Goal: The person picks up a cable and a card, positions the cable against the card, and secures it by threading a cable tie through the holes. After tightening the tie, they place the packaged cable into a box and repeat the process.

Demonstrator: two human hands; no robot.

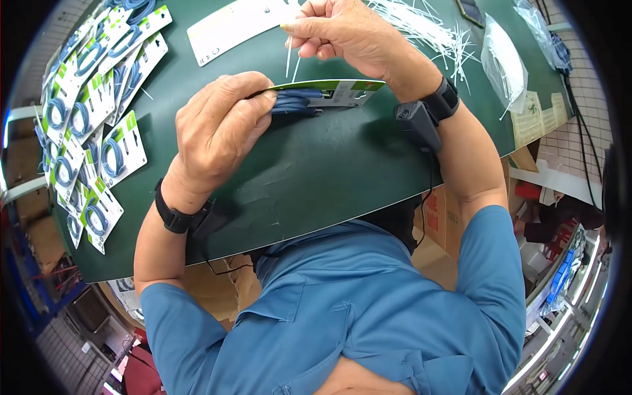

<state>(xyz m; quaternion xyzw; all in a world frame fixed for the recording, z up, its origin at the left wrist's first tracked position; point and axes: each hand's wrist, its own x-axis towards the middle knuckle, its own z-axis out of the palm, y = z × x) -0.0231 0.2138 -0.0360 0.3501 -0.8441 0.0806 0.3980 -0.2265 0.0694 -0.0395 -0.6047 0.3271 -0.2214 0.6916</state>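
Observation:
My left hand [220,125] grips the left end of a green and white backing card [345,93] together with a coiled blue cable [293,101] lying against it. The card is held nearly edge-on above the table, so most of its face is hidden. Beyond the card's far edge, my right hand [342,31] pinches a thin white cable tie [288,60] between thumb and fingers. Two thin white ends hang below those fingers, close to the card; whether they pass through it I cannot tell.
Carded blue cables [80,118] are heaped along the left side of the green table [296,178]. White cards [230,31] lie at the back, with loose cable ties [428,31] to their right. Farther right are a phone [471,10], a clear bag of ties [503,62] and yellowed paper [541,118].

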